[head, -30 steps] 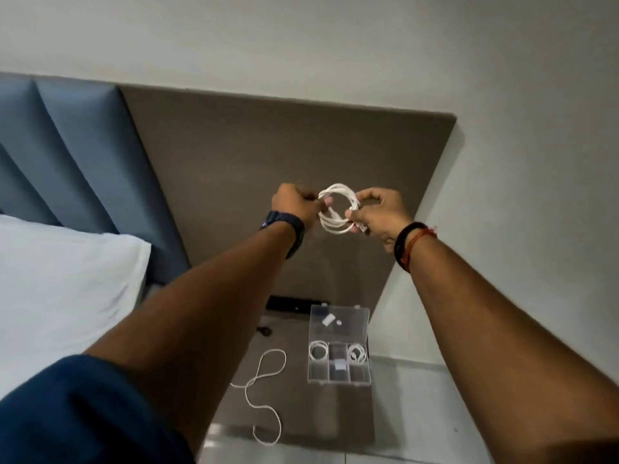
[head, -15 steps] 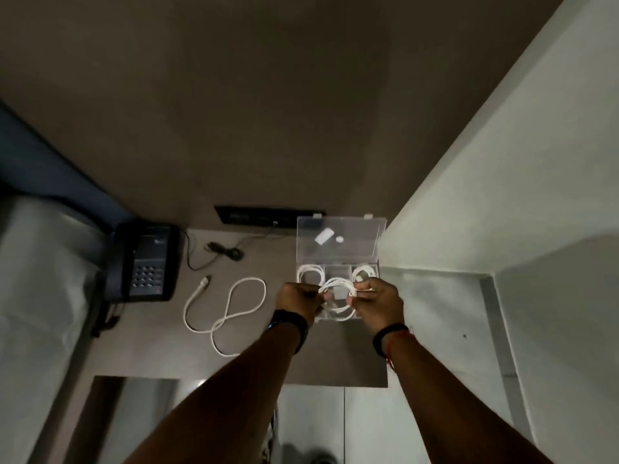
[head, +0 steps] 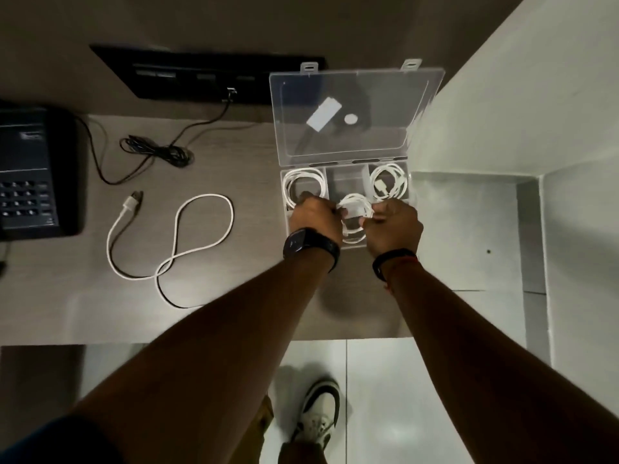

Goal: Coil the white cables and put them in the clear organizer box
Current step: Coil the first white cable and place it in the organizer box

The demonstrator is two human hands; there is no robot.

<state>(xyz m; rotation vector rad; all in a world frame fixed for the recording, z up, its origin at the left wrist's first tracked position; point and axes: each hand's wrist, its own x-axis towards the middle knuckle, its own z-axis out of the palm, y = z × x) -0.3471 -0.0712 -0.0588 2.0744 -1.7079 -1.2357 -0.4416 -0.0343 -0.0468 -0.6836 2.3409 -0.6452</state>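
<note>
From the head view, my left hand (head: 313, 214) and right hand (head: 395, 226) both pinch the coiled white cable (head: 355, 212) directly over the clear organizer box (head: 345, 244), its near-middle compartment just below. One loose white cable (head: 174, 242) lies left.

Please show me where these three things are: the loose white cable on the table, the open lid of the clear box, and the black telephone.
loose white cable (head: 204, 229), head view, on the upper loop's right side.
open lid (head: 385, 105), head view, on its clear middle panel.
black telephone (head: 30, 169), head view, on its body above the keypad.
</note>
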